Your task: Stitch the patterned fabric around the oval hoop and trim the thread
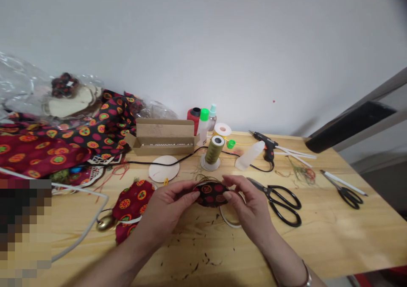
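Around your fingers the bench point(333, 236) is crowded. Just beyond them stands an olive thread spool point(214, 150) on its white base, with a plain round disc point(164, 168) to its left and an open cardboard box point(162, 137) behind that. Just right of your right hand point(251, 206) lie large black scissors point(281, 202), handles toward you; a smaller pair of scissors point(345, 191) lies well apart near the bench's right edge. A glue gun point(265, 145) and a white bottle point(249, 155) on its side lie farther back on the right. Left of your left hand point(163, 208) lies a red patterned fabric piece point(132, 202) with a brass bell point(104, 223) beside it, and a heap of patterned cloth point(63, 138) fills the far left.

Between both hands, just above the bench, you hold a small dark patterned fabric pad point(211, 193). Your left fingers point(190, 196) pinch its left end, your right fingers point(228, 195) grip its right end, both closed narrowly on it. A white ring point(227, 219) lies under your right hand.
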A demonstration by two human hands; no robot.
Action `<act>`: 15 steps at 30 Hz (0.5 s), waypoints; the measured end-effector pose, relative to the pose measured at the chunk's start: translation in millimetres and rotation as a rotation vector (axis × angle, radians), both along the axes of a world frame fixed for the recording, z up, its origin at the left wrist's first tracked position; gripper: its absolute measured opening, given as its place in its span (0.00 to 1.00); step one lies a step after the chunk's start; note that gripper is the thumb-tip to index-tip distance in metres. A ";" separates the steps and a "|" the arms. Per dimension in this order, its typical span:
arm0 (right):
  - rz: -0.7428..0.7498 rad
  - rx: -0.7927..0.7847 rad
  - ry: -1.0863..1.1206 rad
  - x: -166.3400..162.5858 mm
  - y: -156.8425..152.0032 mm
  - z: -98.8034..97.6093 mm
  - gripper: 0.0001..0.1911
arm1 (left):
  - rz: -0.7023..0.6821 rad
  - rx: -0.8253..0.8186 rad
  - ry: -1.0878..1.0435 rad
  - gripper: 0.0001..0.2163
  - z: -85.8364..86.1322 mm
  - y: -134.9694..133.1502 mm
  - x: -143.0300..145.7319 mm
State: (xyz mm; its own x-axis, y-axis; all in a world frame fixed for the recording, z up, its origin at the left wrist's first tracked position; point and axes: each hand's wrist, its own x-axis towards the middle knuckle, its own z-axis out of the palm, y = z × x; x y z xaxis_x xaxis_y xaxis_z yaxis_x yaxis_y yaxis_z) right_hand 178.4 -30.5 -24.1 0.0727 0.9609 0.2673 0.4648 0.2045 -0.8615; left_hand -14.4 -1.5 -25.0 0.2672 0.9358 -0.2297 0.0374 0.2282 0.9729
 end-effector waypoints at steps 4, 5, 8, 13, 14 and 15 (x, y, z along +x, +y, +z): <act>0.041 0.010 0.092 -0.9 0.0 3.7 0.05 | 0.015 0.059 0.049 0.10 -1.8 -0.2 0.1; 0.043 0.018 0.095 -1.2 -0.5 4.0 0.04 | 0.016 0.066 0.057 0.10 -1.6 -0.3 0.5; 0.033 0.054 0.082 -1.8 -1.8 4.1 0.03 | 0.025 0.044 0.033 0.11 0.1 -1.8 2.0; 0.058 0.099 0.042 -2.7 -2.3 3.6 0.05 | 0.063 -0.023 -0.059 0.15 3.1 -5.2 4.1; 0.062 0.104 0.043 -3.0 -2.4 3.4 0.05 | 0.067 -0.010 -0.047 0.15 3.6 -5.5 4.4; 0.065 0.108 0.046 -3.2 -2.5 3.1 0.05 | 0.068 0.007 -0.028 0.14 4.2 -5.6 4.7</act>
